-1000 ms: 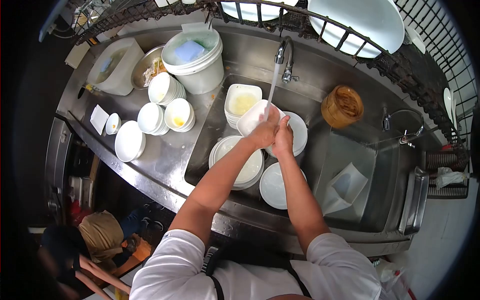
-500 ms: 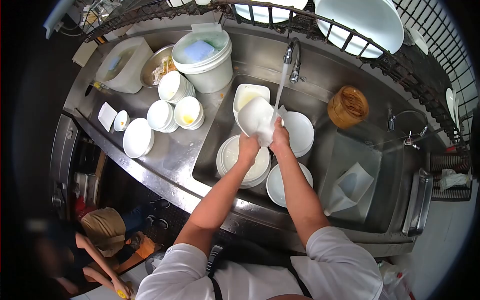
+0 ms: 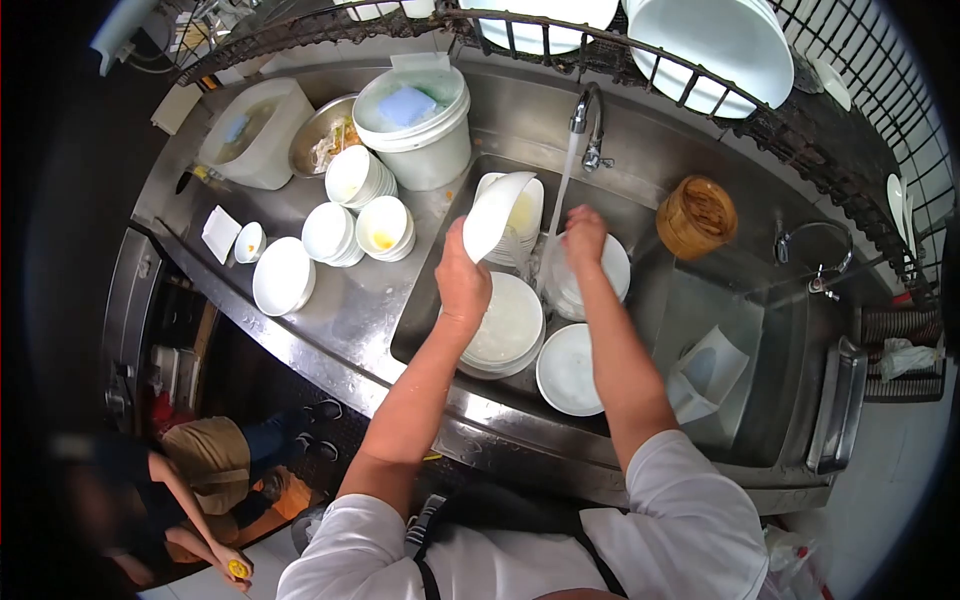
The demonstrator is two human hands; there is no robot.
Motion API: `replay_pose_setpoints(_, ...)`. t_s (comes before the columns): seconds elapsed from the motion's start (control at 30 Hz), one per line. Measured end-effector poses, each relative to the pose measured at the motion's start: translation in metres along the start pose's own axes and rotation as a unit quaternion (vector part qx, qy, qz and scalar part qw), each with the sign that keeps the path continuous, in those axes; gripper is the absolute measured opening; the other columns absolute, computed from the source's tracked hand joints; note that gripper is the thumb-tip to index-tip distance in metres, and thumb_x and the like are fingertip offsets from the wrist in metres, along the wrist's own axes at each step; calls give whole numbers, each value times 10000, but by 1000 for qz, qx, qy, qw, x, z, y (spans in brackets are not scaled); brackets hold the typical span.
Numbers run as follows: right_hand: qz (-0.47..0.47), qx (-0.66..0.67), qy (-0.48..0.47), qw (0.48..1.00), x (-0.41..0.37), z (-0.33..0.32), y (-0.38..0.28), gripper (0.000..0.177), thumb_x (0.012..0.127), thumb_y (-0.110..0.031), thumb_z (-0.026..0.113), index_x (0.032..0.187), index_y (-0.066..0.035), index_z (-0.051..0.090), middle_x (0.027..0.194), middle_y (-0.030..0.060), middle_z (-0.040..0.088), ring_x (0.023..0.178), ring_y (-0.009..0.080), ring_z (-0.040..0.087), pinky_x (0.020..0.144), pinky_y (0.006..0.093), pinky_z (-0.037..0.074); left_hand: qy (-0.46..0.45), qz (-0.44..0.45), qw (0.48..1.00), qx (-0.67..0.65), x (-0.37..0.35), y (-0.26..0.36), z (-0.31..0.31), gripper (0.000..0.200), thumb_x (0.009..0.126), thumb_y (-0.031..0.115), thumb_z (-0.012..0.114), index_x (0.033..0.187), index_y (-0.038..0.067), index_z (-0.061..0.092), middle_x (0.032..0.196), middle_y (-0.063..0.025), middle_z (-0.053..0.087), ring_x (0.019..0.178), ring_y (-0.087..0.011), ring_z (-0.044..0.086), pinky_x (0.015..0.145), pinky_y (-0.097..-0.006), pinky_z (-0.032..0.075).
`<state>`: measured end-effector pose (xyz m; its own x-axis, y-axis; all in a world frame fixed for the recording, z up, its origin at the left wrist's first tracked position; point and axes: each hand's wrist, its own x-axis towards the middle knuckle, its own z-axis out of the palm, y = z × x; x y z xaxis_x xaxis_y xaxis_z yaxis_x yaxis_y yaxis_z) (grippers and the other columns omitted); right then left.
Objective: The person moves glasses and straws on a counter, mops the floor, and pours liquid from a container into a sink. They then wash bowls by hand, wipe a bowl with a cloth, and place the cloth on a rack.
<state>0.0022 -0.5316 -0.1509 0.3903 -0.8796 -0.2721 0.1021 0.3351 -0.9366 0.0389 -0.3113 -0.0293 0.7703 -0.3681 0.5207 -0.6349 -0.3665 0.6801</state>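
Note:
My left hand grips a white bowl, tipped on its side over the left sink basin. Right of the running water, my right hand is closed above a stack of white plates; what its fingers hold, if anything, is hidden. Water pours from the faucet between my hands. Beneath the tilted bowl stands a stack of square white dishes. Nearer to me are a stack of round plates and another round white dish.
Left counter: stacked small bowls, a larger bowl, a lidded bucket and a plastic tub. A bamboo steamer sits behind the right basin. A wire rack hangs overhead. Another person is at lower left.
My hands have moved apart. The bowl went left and tipped up in my left hand, while my right hand let go of it and moved right, over the plates.

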Motion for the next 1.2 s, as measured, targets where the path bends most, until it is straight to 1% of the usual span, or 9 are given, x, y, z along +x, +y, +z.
replay_pose_setpoints(0.1,-7,-31,89,996,20,0,-74,456,953,-391,487,1043,38,612,866,163,643,803,252,645,576,412,517,7,15,1000,7,8,-3,-13,514,760,-112,503,1258,9,464,1155,-223,582,1022,-439,577,843,-451,492)
replay_pose_setpoints(0.2,-262,-178,121,941,42,29,-79,587,959,-453,470,1237,63,514,1166,277,587,1070,342,600,860,446,491,14,23,1000,11,10,-6,-24,509,771,-110,508,1266,5,470,1135,-228,595,1020,-426,589,853,-438,489)
replay_pose_setpoints(0.27,-316,-292,13,903,27,51,-79,674,965,-465,438,1379,61,367,1374,320,418,1285,394,432,1065,452,328,9,29,999,19,9,-5,-31,507,788,-112,484,1277,17,464,1139,-241,596,1028,-427,592,866,-428,484)
replay_pose_setpoints(0.4,-377,-518,-23,767,13,63,-76,678,944,-431,486,1423,24,334,1409,298,390,1350,414,325,1110,443,260,43,116,992,35,3,-13,-38,480,790,-45,587,1257,17,497,1192,-224,594,1061,-383,605,889,-401,497)
replay_pose_setpoints(0.6,-357,-169,-222,891,-50,18,-88,688,890,-482,571,1363,-2,435,1352,236,465,1238,378,464,1061,439,336,37,213,975,54,9,-17,-64,401,727,-55,581,1121,21,592,1167,-182,622,1042,-333,619,865,-378,511)
replay_pose_setpoints(0.7,-486,-203,-392,754,-133,4,-114,667,834,-457,672,1313,-28,496,1312,197,509,1184,349,518,1020,415,387,-28,220,971,93,15,-15,-71,376,702,-29,598,1072,33,615,1118,-149,645,971,-312,639,811,-373,524)
replay_pose_setpoints(0.8,-553,-369,-311,679,-171,-1,-121,523,703,-38,692,1211,-63,570,1142,172,622,1031,340,610,879,407,501,-91,269,956,66,16,-2,-67,332,697,-13,606,1023,44,635,1048,-123,668,896,-298,652,761,-376,530)
replay_pose_setpoints(1.07,-513,-340,-107,781,-195,-73,-184,523,635,102,576,1145,-10,587,1037,190,654,926,372,644,795,410,532,-134,209,967,-53,21,77,-98,560,733,168,783,1222,9,562,1275,-204,566,1192,-351,543,999,-415,427)
replay_pose_setpoints(1.2,-607,-263,76,746,-215,-105,-199,591,623,69,624,1202,-27,558,1132,185,629,984,361,639,834,372,529,-87,297,947,-88,13,44,-90,561,790,132,728,1289,10,502,1317,-235,512,1210,-389,500,1035,-450,372)
